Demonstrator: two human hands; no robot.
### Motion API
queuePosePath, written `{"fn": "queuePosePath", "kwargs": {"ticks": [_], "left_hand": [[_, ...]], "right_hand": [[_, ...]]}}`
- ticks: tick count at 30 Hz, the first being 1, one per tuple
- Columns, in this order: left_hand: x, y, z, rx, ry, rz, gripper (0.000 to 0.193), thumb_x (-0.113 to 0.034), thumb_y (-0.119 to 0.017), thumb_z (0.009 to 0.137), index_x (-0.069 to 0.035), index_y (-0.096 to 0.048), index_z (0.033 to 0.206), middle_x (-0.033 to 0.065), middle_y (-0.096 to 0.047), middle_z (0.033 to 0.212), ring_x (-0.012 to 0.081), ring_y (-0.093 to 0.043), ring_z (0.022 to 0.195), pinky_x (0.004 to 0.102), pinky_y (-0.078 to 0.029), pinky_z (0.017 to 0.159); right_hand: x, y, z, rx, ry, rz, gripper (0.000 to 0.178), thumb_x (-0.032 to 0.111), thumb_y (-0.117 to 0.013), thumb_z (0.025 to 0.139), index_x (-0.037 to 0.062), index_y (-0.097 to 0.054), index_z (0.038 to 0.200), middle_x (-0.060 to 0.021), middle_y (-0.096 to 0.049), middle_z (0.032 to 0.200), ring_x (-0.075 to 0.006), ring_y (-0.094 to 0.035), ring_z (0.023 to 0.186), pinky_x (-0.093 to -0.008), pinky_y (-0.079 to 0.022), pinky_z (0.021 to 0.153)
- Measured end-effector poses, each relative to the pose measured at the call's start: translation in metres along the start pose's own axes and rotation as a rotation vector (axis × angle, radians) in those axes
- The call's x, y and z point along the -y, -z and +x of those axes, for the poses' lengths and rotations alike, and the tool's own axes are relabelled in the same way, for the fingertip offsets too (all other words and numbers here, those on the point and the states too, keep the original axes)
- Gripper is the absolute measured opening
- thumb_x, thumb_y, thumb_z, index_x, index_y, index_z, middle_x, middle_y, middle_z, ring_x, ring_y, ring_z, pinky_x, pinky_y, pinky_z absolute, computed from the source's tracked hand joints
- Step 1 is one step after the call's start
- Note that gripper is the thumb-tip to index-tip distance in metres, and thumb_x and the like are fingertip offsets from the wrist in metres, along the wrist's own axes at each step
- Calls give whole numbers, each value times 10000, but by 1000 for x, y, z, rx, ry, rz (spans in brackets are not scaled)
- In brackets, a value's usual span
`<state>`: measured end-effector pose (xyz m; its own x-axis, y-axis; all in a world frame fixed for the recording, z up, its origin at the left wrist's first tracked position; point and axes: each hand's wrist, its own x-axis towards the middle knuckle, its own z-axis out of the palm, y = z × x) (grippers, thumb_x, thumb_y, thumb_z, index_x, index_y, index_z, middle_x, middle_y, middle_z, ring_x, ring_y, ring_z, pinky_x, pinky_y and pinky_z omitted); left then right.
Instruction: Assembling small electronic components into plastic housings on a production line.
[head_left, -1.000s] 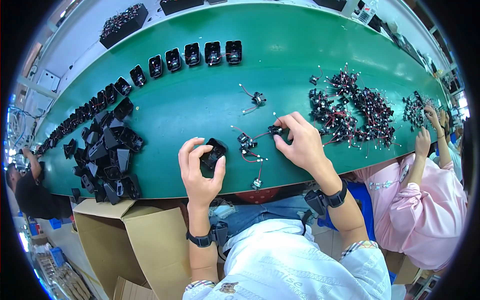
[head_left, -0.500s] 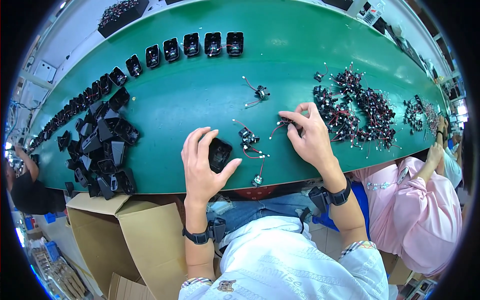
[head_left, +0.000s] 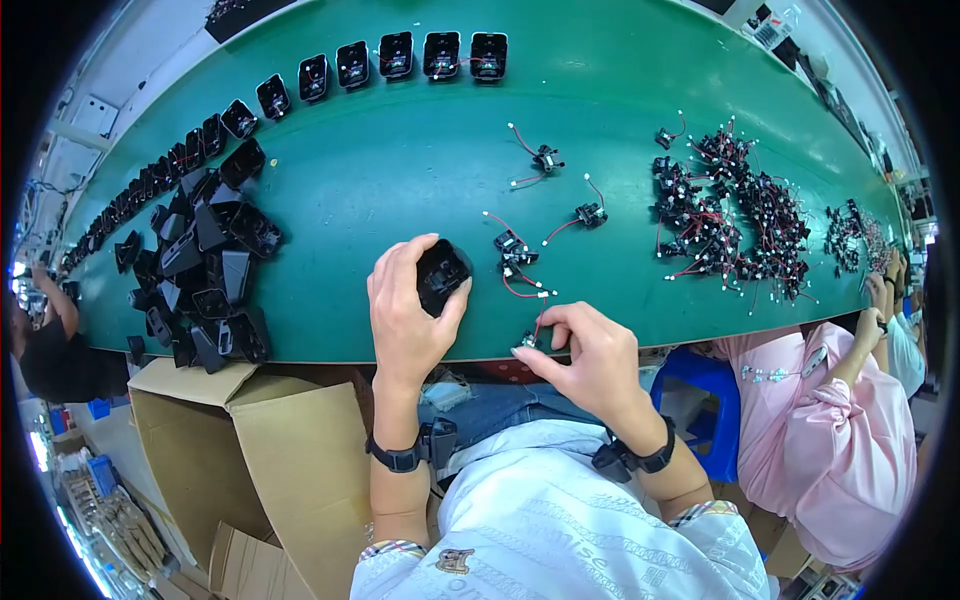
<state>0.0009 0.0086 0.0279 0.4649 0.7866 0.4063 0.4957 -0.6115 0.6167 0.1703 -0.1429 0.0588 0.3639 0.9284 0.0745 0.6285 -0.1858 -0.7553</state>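
My left hand (head_left: 412,310) is wrapped round a black plastic housing (head_left: 443,272), its thumb against the near right side and its fingers along the left. Close to the table's front edge, my right hand (head_left: 590,362) has thumb and index finger apart around a small wired circuit part (head_left: 529,340). The thumb tip appears to touch that part, which still lies on the table. Between and beyond the hands lie other small black parts with red wires and white plugs: a cluster (head_left: 514,252), a single one (head_left: 591,214) and a farther one (head_left: 546,158).
A curved row of black housings (head_left: 396,55) lines the far and left side of the green table (head_left: 380,170). Loose housings are heaped (head_left: 205,255) at left, wired parts (head_left: 735,205) at right. An opened cardboard box (head_left: 300,470) stands below; a person in pink (head_left: 840,430) sits at right.
My right hand has left a wired part on the table and come toward me to the part near the edge. My left hand has closed round the housing. The view has shifted slightly.
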Motion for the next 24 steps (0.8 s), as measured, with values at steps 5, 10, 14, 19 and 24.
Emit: {"fn": "queuePosePath", "kwargs": {"ticks": [5, 10, 14, 19, 24], "left_hand": [[0, 2, -4, 1, -26, -81, 571, -79, -859, 741, -66, -667, 1278, 135, -671, 1173, 330, -660, 1073, 424, -520, 938], [-17, 13, -22, -33, 142, -327, 593, -10, -869, 703, -44, -645, 1251, 136, -659, 1169, 269, -684, 1005, 356, -557, 871], [-16, 20, -39, 104, 210, -510, 578, 31, -866, 675, -27, -614, 1192, 123, -647, 1161, 239, -658, 1072, 350, -523, 952], [-23, 33, -29, 475, -4, -744, 620, -13, -907, 652, -30, -658, 1219, 133, -680, 1147, 284, -687, 1050, 368, -542, 905], [-23, 29, -28, 582, 63, -974, 685, -69, -943, 685, -19, -625, 1290, 112, -664, 1215, 221, -659, 1113, 347, -514, 958]], "right_hand": [[2, -9, 1, 50, 60, 143, 195, 30, -849, 790, 31, -770, 969, -60, -685, 888, -115, -629, 618, -251, -496, 556], [-15, -1, -7, 31, 193, 227, 170, -33, -823, 789, 30, -787, 943, -73, -705, 930, -151, -679, 715, -268, -533, 615], [-14, 10, -11, -10, 219, 350, 155, -51, -816, 781, 8, -778, 920, -100, -747, 943, -190, -715, 772, -288, -558, 666], [-3, 21, -5, -46, 351, 426, 203, -70, -824, 748, 41, -783, 914, -92, -782, 937, -194, -730, 801, -291, -568, 685], [5, 22, -3, -32, 408, 419, 228, -61, -834, 731, 68, -785, 912, -65, -785, 930, -194, -730, 800, -287, -569, 678]]}}
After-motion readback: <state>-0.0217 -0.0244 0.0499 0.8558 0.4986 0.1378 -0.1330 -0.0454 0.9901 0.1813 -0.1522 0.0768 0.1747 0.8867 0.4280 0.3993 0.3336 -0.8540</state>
